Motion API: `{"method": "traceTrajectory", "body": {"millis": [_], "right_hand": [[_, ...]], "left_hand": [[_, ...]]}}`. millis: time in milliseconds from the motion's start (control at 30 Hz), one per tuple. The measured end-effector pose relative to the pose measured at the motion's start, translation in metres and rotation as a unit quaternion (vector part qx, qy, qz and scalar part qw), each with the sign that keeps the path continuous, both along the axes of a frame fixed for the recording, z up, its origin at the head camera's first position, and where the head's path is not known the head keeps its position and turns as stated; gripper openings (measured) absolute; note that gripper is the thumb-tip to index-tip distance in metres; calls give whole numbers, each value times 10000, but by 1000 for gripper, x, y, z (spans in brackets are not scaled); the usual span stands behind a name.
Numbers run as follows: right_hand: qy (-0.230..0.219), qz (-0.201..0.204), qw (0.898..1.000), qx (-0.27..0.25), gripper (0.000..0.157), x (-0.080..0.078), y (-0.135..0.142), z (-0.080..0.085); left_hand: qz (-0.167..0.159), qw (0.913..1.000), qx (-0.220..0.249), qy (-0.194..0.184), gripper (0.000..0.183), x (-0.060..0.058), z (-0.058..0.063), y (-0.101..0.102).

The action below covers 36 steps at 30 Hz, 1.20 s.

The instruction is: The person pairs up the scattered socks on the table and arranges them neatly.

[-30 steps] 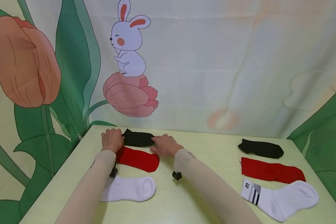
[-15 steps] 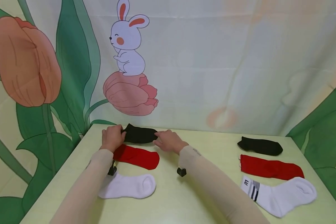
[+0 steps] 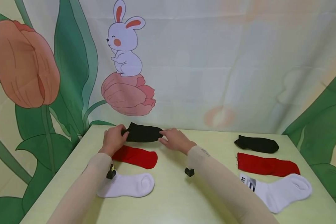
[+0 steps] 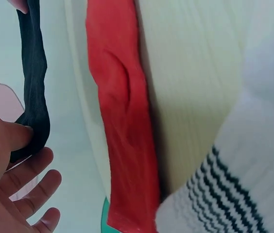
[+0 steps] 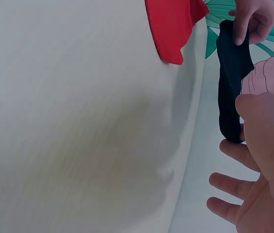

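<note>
A black sock (image 3: 144,133) is stretched sideways between both hands at the back left of the table. My left hand (image 3: 113,139) pinches its left end between thumb and fingers, as the left wrist view shows with the dark cloth (image 4: 36,92). Its right end is pinched by my right hand (image 3: 177,140); in the right wrist view the other fingers (image 5: 231,184) spread apart below the black sock (image 5: 230,82). Just in front lies a red sock (image 3: 138,156), its left end partly behind the left hand. Nearer me is a white sock (image 3: 131,185), partly covered by the left sleeve.
On the table's right side lie another black sock (image 3: 256,144), a red sock (image 3: 266,164) and a white striped sock (image 3: 285,189), the last partly behind the right sleeve. A printed curtain (image 3: 184,77) hangs just behind the table's (image 3: 212,146) back edge.
Both hands have taken hold of the black sock's ends and raised it off the table, moving it slightly right. The other socks have stayed put; the head view has shifted a little.
</note>
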State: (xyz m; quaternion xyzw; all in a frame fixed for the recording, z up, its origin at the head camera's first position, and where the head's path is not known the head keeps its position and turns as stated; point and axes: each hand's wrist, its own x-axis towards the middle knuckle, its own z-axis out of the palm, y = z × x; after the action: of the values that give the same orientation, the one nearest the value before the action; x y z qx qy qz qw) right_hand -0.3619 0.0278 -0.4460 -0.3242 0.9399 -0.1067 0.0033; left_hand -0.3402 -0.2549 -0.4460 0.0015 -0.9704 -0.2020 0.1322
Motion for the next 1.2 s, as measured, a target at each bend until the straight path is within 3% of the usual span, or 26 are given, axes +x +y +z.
{"method": "traceTrajectory", "body": {"millis": [300, 700, 967, 1200], "right_hand": [[195, 60, 9996, -195, 49, 11, 21, 5], [280, 199, 9979, -547, 46, 30, 49, 15], [481, 254, 9957, -752, 43, 41, 67, 18], [719, 111, 9925, -979, 45, 54, 81, 19]], "left_hand": [[-254, 9993, 106, 264, 24, 17, 8, 13], [-796, 9960, 325, 247, 25, 39, 16, 30], [-1176, 9904, 586, 432, 23, 54, 15, 42], [-1315, 9868, 791, 519, 24, 68, 14, 53]]}}
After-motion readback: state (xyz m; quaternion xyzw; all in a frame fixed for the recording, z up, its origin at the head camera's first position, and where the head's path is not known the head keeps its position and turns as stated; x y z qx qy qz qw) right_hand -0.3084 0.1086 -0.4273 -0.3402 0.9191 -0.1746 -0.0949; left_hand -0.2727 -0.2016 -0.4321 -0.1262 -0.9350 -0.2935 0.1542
